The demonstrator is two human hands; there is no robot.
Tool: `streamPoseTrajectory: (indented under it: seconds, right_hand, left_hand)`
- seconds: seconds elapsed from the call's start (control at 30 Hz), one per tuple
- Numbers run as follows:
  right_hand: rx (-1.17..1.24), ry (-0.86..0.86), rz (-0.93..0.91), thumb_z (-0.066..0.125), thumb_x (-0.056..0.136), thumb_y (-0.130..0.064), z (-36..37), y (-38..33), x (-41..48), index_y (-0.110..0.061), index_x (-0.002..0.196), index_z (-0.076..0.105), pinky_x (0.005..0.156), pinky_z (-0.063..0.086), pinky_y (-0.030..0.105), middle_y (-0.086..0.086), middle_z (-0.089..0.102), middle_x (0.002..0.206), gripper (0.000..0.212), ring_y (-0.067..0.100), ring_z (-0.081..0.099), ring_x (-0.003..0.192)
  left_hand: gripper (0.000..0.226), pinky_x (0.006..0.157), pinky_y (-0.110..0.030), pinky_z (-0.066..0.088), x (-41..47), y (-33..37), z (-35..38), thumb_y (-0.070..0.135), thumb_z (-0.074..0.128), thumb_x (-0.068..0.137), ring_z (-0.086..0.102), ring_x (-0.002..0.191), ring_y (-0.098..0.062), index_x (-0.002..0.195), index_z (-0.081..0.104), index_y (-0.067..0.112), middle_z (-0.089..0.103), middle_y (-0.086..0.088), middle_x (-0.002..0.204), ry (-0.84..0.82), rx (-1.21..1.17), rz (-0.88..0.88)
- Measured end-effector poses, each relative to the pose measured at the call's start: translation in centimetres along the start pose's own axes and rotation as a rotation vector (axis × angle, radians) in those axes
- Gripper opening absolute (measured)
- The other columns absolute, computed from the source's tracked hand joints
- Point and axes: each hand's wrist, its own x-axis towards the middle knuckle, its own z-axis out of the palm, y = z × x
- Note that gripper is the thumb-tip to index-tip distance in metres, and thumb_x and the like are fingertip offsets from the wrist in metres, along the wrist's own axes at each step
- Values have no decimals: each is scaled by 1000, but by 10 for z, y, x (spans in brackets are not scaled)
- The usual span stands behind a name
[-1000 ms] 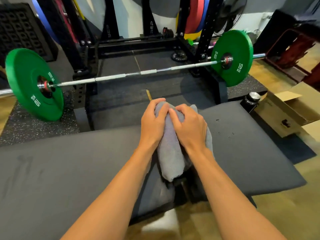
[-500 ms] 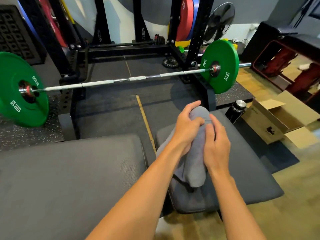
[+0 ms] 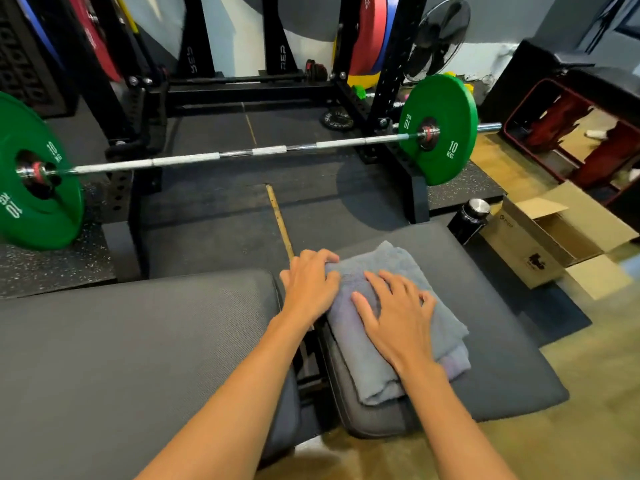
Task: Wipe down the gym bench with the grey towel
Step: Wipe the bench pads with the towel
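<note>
Your grey towel (image 3: 391,261), bunched half a second ago, now lies folded flat on the gym bench (image 3: 502,358) seat pad, centre-right. Your right hand (image 3: 398,313) presses it flat-fingered; your left hand (image 3: 310,285) grips its left edge.

Behind, a black steel power rack (image 3: 391,64) against a white wall (image 3: 235,36), with red and blue weight plates (image 3: 370,32) stored on it. In front, a silver barbell (image 3: 235,154) loaded with green 10 kg bumper plates (image 3: 440,133), above dark rubber floor mats (image 3: 214,216). To the right, a black pedestal fan (image 3: 438,36), an open cardboard box (image 3: 540,237) on yellowish flooring (image 3: 588,427), and a black bottle with a silver cap (image 3: 469,218) just beside the box.
</note>
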Motion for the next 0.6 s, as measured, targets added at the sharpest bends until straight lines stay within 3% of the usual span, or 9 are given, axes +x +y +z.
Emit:
streamPoseTrajectory:
  seconds: [0.13, 0.27, 0.33, 0.4, 0.47, 0.53, 0.6]
  right_hand:
    - [-44, 121, -60, 42, 85, -53, -1, 1, -14, -28, 113, 62, 72, 36, 41, -2, 60, 104, 42, 26, 55, 92]
    - [-101, 140, -66, 47, 86, -53, 3, -6, -40, -25, 97, 58, 62, 36, 41, -1, 55, 86, 32, 26, 52, 76]
    - [-142, 135, -39, 43, 90, -58, 7, -13, -22, -23, 93, 58, 60, 37, 41, 3, 56, 83, 38, 29, 54, 74]
    - [-151, 152, -59, 42, 93, -57, 17, -21, 13, -21, 91, 59, 58, 35, 40, 7, 57, 81, 40, 31, 56, 73]
    - [-129, 174, -87, 44, 94, -54, 29, -31, 54, -19, 92, 59, 58, 33, 39, 9, 59, 84, 38, 33, 57, 76]
    - [-105, 152, -104, 40, 96, -53, 38, -43, 97, -19, 98, 59, 63, 32, 39, 10, 62, 95, 39, 32, 58, 85]
    - [-119, 106, -144, 37, 97, -52, 40, -51, 122, -19, 106, 57, 67, 31, 39, 9, 63, 106, 40, 31, 57, 95]
  left_hand:
    - [37, 103, -32, 32, 23, 1, -2, 12, 37, 93, 48, 123, -22, 124, 58, 18, 56, -7, 131, 19, -214, -6]
    - [33, 81, -20, 32, 35, -3, -4, 25, 36, 99, 56, 108, -16, 115, 64, 17, 65, -3, 115, -35, -354, -82]
    - [34, 78, -16, 34, 48, -7, -7, 37, 35, 98, 59, 96, -10, 113, 61, 22, 68, -3, 105, -60, -481, -142]
    - [43, 94, -29, 41, 60, -13, -8, 55, 32, 92, 61, 100, -17, 111, 60, 28, 70, -7, 102, -87, -580, -195]
    - [52, 100, -39, 44, 64, -23, -7, 66, 30, 86, 61, 107, -20, 106, 63, 31, 69, -6, 111, -88, -668, -227]
    - [50, 99, -36, 48, 65, -29, -6, 60, 30, 93, 64, 105, -13, 103, 68, 29, 70, -1, 114, -29, -805, -229]
    - [55, 101, -37, 47, 65, -27, -9, 54, 27, 98, 62, 113, -16, 123, 61, 18, 65, -6, 126, 38, -811, -230]
